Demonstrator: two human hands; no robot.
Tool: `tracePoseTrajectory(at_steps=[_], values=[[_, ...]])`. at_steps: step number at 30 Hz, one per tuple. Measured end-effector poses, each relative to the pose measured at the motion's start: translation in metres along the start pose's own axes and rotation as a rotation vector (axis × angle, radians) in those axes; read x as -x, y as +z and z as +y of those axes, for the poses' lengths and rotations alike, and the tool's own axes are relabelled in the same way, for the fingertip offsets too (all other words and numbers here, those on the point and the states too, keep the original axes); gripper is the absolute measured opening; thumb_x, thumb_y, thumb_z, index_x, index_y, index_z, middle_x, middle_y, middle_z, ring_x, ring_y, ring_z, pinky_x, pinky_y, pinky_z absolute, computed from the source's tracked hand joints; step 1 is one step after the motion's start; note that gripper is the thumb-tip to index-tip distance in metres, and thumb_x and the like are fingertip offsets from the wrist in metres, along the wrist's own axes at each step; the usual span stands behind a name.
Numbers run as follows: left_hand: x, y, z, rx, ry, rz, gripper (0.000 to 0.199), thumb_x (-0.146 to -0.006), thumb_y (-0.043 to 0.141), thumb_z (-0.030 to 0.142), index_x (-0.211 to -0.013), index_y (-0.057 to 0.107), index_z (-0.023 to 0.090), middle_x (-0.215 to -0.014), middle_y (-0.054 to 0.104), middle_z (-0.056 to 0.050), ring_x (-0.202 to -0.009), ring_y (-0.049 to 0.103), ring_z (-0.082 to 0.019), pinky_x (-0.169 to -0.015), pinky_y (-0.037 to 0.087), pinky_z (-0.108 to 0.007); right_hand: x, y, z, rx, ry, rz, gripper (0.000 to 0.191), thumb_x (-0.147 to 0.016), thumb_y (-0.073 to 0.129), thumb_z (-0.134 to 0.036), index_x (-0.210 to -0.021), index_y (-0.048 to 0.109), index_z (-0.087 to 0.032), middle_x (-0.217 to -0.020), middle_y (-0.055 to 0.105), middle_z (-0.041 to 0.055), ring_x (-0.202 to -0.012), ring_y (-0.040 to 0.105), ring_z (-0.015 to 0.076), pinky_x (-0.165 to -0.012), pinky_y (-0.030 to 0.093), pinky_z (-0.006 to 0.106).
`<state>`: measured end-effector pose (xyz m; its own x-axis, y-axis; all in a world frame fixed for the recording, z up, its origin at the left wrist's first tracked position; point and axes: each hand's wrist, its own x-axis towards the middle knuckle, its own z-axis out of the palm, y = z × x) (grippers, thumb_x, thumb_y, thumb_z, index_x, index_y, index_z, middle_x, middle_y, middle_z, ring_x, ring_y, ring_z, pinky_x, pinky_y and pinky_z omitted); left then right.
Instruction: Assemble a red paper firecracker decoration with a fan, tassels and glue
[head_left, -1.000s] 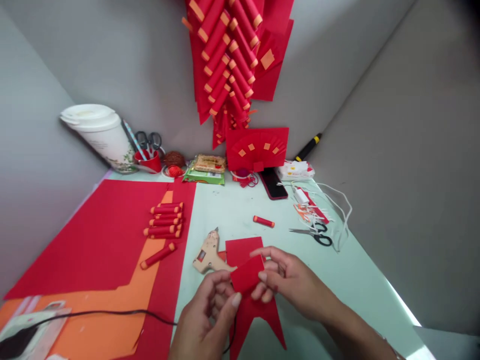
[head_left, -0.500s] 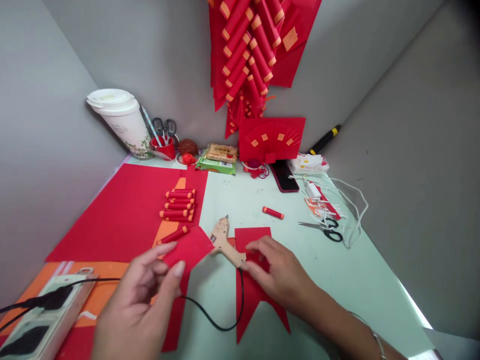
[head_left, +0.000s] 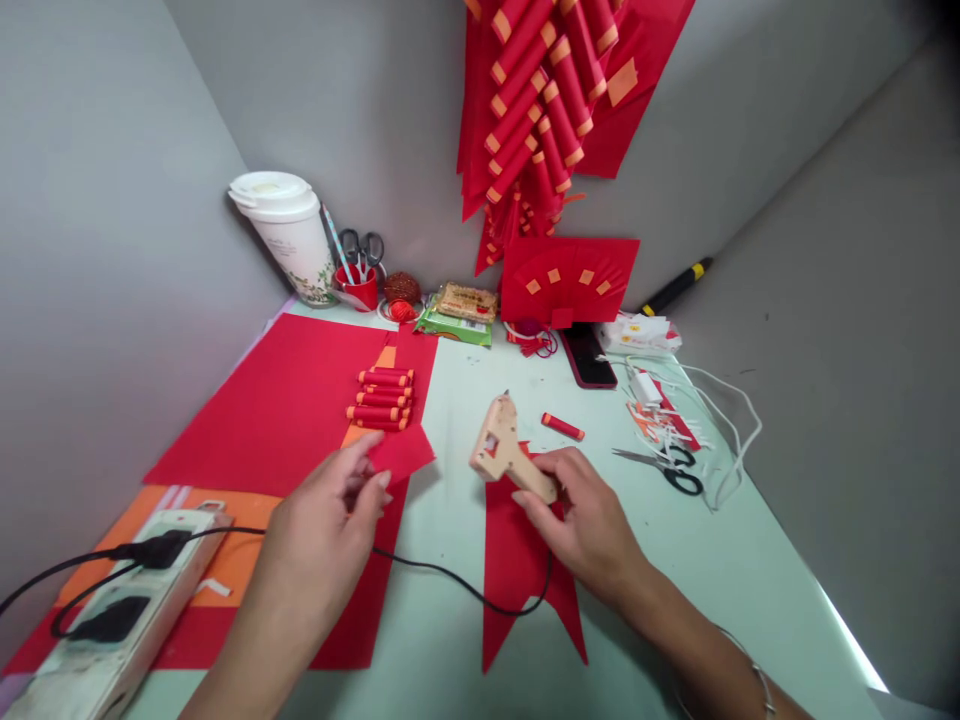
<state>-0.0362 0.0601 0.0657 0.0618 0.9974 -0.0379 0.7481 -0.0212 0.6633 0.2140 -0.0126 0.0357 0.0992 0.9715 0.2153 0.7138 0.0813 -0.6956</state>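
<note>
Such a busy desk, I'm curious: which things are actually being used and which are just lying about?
In use: glue gun in right hand; red paper piece in left hand; red banner.

Lying about: scissors, phone, cup, paper rolls, power strip.

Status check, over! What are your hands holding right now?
Left hand pinching red paper square. Right hand gripping glue gun, lifted off table. Its black cord trails across red swallowtail paper.
</note>
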Motion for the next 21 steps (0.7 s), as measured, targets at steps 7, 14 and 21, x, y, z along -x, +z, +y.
tracePoseTrajectory(at_steps=[7,14,21], values=[[-0.015,0.023,0.016,-0.260,0.102,-0.241,0.044,-0.093,0.040,0.022,-0.130,0.062,0.012,-0.110,0.075,-0.015,-0.102,0.071,-0.029,-0.088,0.052,-0.037,0.010,-0.008,0.004,-0.034,-0.106,-0.111,0.020,-0.091,0.062,-0.025,-0.111,0.060,-0.023,-0.105,0.061,0.0091,-0.093,0.061,0.0241,-0.080,0.053,0.037],[-0.013,0.024,-0.005,-0.393,0.059,-0.237,0.049,-0.092,0.047,0.022,-0.139,0.054,0.011,-0.130,0.063,-0.019,-0.113,0.064,-0.035,-0.092,0.051,-0.044,0.007,0.012,0.006,0.029,-0.136,-0.333,0.022,-0.092,0.058,-0.019,-0.113,0.062,-0.021,-0.106,0.060,0.0069,-0.090,0.060,0.0214,-0.078,0.052,0.036],[0.004,0.006,-0.011,-0.452,0.025,-0.230,0.043,-0.095,0.037,0.031,-0.131,0.057,0.018,-0.122,0.068,-0.014,-0.096,0.070,-0.036,-0.076,0.053,-0.047,0.002,0.022,-0.003,0.058,-0.140,-0.398,0.023,-0.088,0.062,-0.012,-0.110,0.064,-0.018,-0.106,0.060,0.0067,-0.088,0.060,0.0201,-0.076,0.052,0.032]])
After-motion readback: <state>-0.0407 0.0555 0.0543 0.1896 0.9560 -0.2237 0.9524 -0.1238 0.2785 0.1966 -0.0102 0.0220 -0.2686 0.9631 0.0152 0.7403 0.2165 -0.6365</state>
